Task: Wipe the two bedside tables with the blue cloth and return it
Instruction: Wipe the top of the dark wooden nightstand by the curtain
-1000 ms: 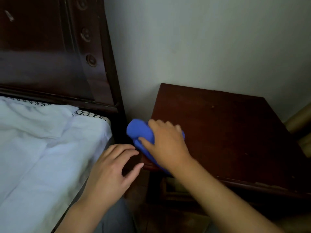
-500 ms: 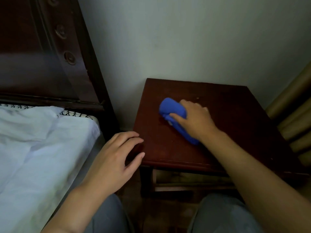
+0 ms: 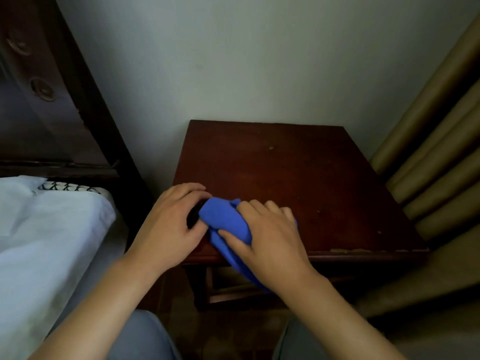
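The dark wooden bedside table [image 3: 298,175] stands against the wall. The bunched blue cloth [image 3: 223,219] lies on its front left corner, and part of it hangs over the front edge. My right hand [image 3: 270,240] presses down on the cloth with fingers spread and the thumb along its near side. My left hand [image 3: 168,229] is cupped at the table's left corner, fingers and thumb curled around the cloth's left end. A few pale specks show on the tabletop.
The bed with its pale sheet [image 3: 52,242] and dark wooden headboard [image 3: 52,113] stands close on the left. Tan curtain folds [image 3: 441,165] hang right beside the table's right side. My knees are below the table's front edge.
My right hand drew the cloth back from the middle of the tabletop to the front left corner. My left hand left the gap beside the bed and closed on the cloth's end.
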Motion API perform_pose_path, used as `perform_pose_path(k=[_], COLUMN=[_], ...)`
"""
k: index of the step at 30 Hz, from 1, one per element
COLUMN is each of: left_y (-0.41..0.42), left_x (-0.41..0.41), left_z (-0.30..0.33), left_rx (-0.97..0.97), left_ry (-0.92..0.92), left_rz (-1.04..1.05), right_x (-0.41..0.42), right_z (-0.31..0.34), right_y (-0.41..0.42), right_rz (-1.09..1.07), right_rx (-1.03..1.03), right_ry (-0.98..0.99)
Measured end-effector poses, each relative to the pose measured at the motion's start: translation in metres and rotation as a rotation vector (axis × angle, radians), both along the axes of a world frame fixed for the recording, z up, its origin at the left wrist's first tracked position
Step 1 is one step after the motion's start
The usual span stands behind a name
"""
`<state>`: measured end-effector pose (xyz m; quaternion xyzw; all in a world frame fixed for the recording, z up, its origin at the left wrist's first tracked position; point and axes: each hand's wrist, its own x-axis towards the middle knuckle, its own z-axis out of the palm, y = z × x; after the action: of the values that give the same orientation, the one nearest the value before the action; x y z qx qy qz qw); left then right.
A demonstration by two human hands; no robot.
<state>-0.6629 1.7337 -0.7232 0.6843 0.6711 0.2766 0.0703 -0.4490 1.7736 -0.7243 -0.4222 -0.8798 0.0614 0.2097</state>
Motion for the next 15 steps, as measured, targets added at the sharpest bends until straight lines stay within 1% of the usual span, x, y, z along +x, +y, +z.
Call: perform_pose_path(k=[3,5,7,9,11,15], left_y=[0.001,0.0,-0.002,-0.002,-0.002,-0.003], left_x=[-0.002,-0.001,0.0,0.001,0.001,0.004], left_z=[-0.002,-0.002,-0.002,-0.001,0.0,0.002], left_rx=[0.005,0.011,0.007,0.004,0.004,-0.002], left_ry=[0.02,0.02,0.009,0.012,0.018,0.024], left_rz=[-0.012,-0.011,-0.005,-0.005,-0.01,-0.007], right_x=[0.016,0.029,0.047,0.065,0.073,0.061], right_z=[0.009,0.014,0.017,0.022,0.026,0.02], right_y=[0.022,0.05,0.087,0.126,0.15,0.146], right_rz=[0.064,0.065,-0.029,-0.173,-0.269,-0.363], right_rx=[-0.047,-0.059,-0.075,-0.103,-0.124,-0.077], right_ry=[-0.004,-0.024,-0.051,-0.053,-0.058,-0.104])
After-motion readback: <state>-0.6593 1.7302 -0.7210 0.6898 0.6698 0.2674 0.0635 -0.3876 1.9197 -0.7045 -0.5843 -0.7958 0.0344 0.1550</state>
